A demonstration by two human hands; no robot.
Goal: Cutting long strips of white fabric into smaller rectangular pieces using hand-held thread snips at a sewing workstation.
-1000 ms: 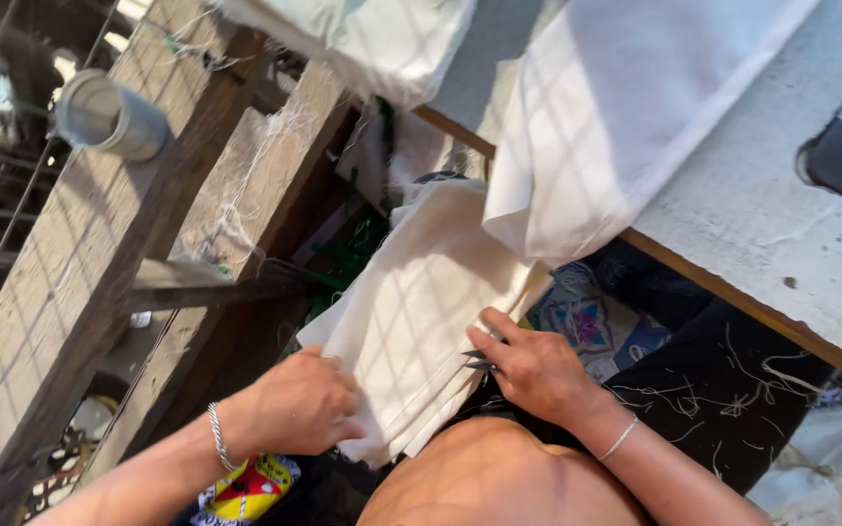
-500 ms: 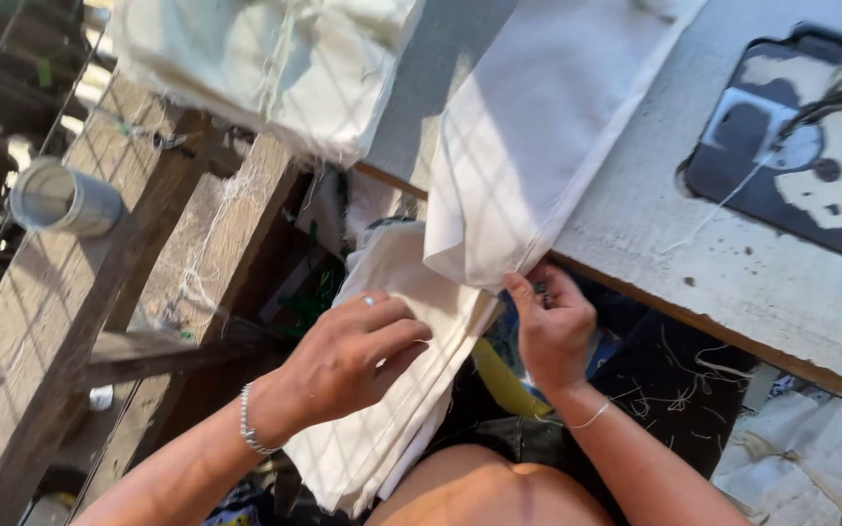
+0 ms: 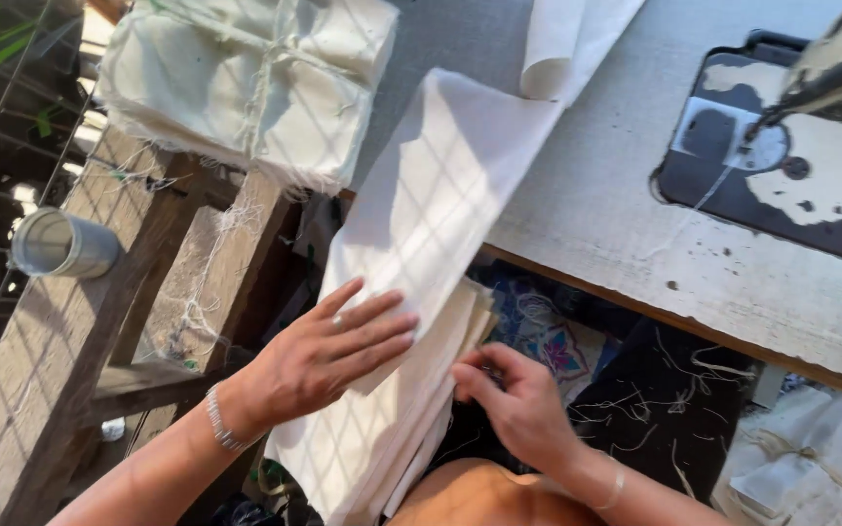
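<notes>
Left hand [image 3: 328,356] lies flat and open on the white cloth [image 3: 421,244] hanging off the surface [image 3: 596,195]; right hand [image 3: 518,404] pinches its edge, layers could slip askew if pressure eases

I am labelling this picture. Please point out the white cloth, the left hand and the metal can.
white cloth [image 3: 440,185], head view, on its flat upper part.
left hand [image 3: 319,356], head view, on its back.
metal can [image 3: 62,245], head view, on its side.
</notes>
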